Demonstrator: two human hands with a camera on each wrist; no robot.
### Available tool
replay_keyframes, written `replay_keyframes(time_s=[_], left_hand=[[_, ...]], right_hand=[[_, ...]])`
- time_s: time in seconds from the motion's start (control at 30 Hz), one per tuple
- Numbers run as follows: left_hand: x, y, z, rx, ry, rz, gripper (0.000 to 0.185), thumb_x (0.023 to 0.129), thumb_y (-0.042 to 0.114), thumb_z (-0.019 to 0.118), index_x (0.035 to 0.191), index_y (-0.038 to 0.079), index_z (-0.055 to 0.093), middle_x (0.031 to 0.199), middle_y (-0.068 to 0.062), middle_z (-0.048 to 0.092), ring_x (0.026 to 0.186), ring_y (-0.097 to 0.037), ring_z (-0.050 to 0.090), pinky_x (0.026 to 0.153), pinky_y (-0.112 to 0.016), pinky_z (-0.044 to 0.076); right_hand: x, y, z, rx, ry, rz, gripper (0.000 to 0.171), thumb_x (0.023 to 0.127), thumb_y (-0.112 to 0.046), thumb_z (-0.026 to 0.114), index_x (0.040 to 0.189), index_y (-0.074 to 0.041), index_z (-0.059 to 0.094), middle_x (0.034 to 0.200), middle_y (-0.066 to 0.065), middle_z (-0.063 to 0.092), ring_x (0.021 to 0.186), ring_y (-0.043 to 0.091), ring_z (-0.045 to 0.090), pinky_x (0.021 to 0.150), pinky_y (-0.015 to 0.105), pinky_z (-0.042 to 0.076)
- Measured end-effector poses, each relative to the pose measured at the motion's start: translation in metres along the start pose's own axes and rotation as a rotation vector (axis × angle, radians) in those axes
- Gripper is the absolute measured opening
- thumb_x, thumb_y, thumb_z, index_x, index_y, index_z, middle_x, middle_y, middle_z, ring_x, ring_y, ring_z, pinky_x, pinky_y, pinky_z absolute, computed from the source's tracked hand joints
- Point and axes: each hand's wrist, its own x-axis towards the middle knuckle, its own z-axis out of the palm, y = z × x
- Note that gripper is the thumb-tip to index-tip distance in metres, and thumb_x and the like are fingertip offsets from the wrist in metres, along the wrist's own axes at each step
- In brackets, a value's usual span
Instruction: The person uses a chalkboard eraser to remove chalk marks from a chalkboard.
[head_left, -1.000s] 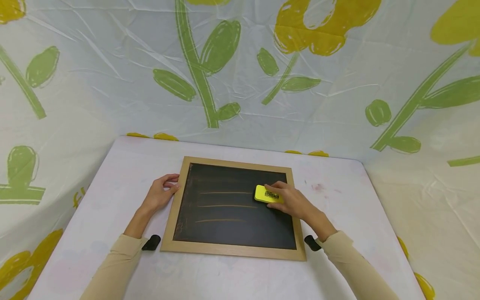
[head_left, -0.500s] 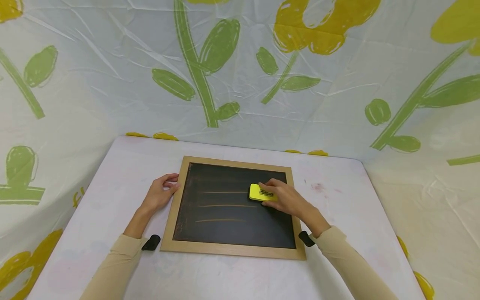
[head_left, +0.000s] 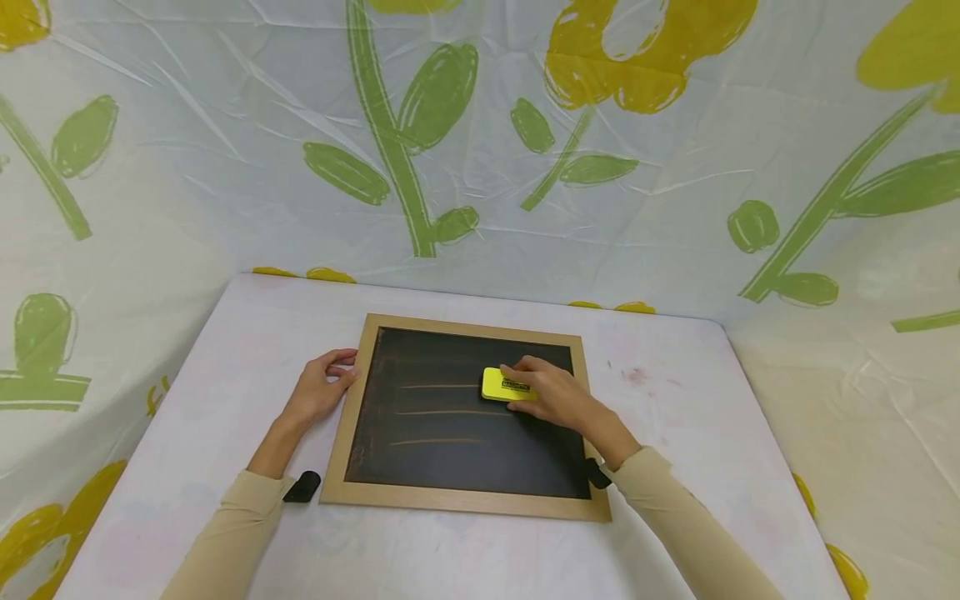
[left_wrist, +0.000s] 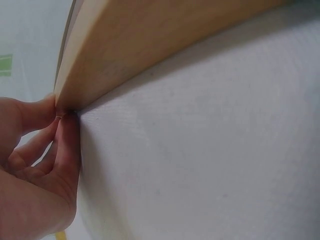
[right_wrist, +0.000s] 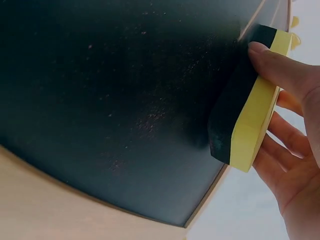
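A small chalkboard (head_left: 465, 467) with a pale wooden frame lies on the table, three thin orange-brown chalk lines drawn across its dark surface. My right hand (head_left: 558, 396) grips a yellow board eraser (head_left: 495, 384) by its long sides, thumb on one and fingers on the other. In the right wrist view the eraser's black felt (right_wrist: 245, 85) faces the board, close against it. At the board's left edge, my left hand (head_left: 318, 387) holds the frame: the left wrist view has the thumb (left_wrist: 37, 114) on its side and the fingertips low at its bottom edge.
A white cloth covers the table (head_left: 675, 400), with faint coloured smudges. Behind and at the sides hangs a white curtain (head_left: 247, 167) printed with yellow flowers and green stems. A black strap piece (head_left: 303, 487) shows by the left sleeve.
My right hand has slid the eraser leftward over the board, along the top chalk line, whose right end it now covers. The left hand and the board have stayed put.
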Motion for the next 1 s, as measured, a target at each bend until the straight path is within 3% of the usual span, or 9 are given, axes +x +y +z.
replay_keyframes(time_s=[0.13,0.33,0.57,0.83,1.0], left_hand=[[0.0,0.0,-0.001,-0.004,0.004,0.014,0.041,0.102,0.01,0.064,0.139,-0.007,0.057,0.127,-0.026,0.064,0.107,-0.036,0.064,0.079,-0.025,0.047],[-0.001,0.001,-0.001,0.005,-0.001,0.012,0.043,0.102,0.013,0.064,0.14,-0.006,0.056,0.128,-0.026,0.064,0.107,-0.036,0.064,0.082,-0.03,0.048],[-0.001,0.002,0.001,0.005,-0.003,0.013,0.042,0.102,0.011,0.064,0.139,-0.007,0.056,0.127,-0.026,0.064,0.106,-0.035,0.064,0.079,-0.025,0.047],[0.0,0.001,0.001,0.018,0.0,0.011,0.042,0.102,0.012,0.064,0.139,-0.006,0.057,0.127,-0.026,0.064,0.108,-0.036,0.064,0.087,-0.038,0.048],[0.0,0.001,0.001,0.029,-0.003,-0.009,0.043,0.103,0.015,0.064,0.14,-0.004,0.056,0.129,-0.025,0.064,0.109,-0.035,0.063,0.087,-0.037,0.049]], right_hand=[[0.004,-0.003,0.0,0.006,0.009,-0.027,0.065,0.087,-0.03,0.084,0.142,-0.005,0.061,0.122,0.016,0.064,0.105,0.028,0.066,0.09,0.042,0.056],[0.011,-0.006,0.002,0.003,0.009,-0.048,0.064,0.088,-0.029,0.083,0.142,-0.004,0.061,0.122,0.017,0.064,0.103,0.026,0.065,0.088,0.041,0.056],[0.019,-0.015,0.003,0.011,-0.012,-0.047,0.064,0.089,-0.03,0.083,0.144,-0.006,0.06,0.125,0.017,0.064,0.104,0.026,0.065,0.088,0.041,0.056],[0.035,-0.025,0.008,0.006,-0.023,-0.079,0.064,0.09,-0.031,0.082,0.144,-0.006,0.059,0.125,0.015,0.064,0.102,0.023,0.064,0.089,0.038,0.055],[0.044,-0.033,0.009,0.019,-0.042,-0.081,0.064,0.09,-0.03,0.082,0.144,-0.007,0.059,0.125,0.015,0.064,0.103,0.023,0.063,0.09,0.038,0.055]])
